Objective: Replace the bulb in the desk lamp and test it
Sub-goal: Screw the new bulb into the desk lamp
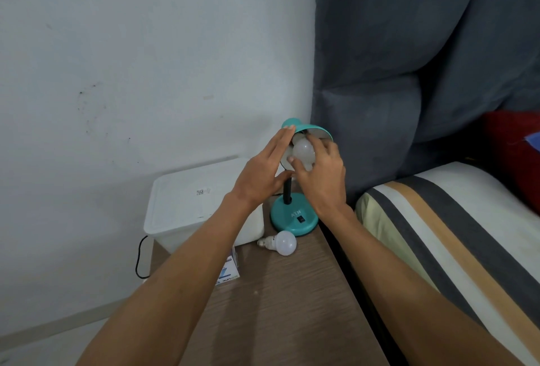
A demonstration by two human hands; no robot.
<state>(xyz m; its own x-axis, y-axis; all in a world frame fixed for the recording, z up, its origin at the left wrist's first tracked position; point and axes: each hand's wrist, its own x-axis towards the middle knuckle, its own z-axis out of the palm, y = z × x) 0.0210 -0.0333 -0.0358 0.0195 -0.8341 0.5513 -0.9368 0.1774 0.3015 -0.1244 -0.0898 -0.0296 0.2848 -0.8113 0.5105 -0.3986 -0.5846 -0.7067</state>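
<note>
Two bulbs concern us: our right hand (320, 174) pinches one bulb (304, 152) pointing up into the lamp shade (317, 129), steadied by our flat, spread left hand (264, 170), while the spare bulb (280, 242) lies on the table (280, 292).

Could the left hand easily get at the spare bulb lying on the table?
Probably yes. The spare bulb lies in the open on the table, just below the left hand, which only rests on the lamp shade.

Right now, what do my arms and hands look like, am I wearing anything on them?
Nothing worn that shows. Both forearms are bare up to the bottom edge of the picture, with no sleeve in view. The left hand and right hand are bare: no gloves, and no watch, bracelet or ring on what shows of them.
</note>
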